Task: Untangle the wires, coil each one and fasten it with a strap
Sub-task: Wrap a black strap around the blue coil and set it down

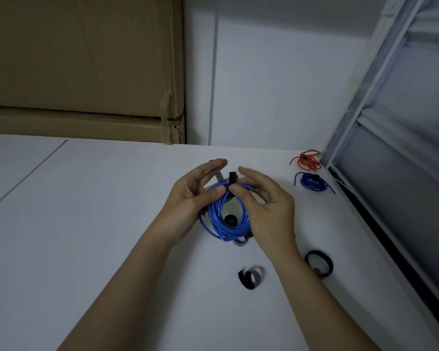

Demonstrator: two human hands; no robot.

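No legible writing or brand marks. The glossy blue plastic wire coil (223,219), several loops thick, is held above the white table (86,224) between both hands. Left hand (193,196) and right hand (261,203) pinch its top, thumbs beside the black-and-grey fabric strap (231,176) wrapped there.

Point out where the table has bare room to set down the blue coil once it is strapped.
The table's left half is bare, from the cardboard boxes to the left hand. The right is crowded: loose straps near the right hand, red bundle and blue bundle by the window frame.
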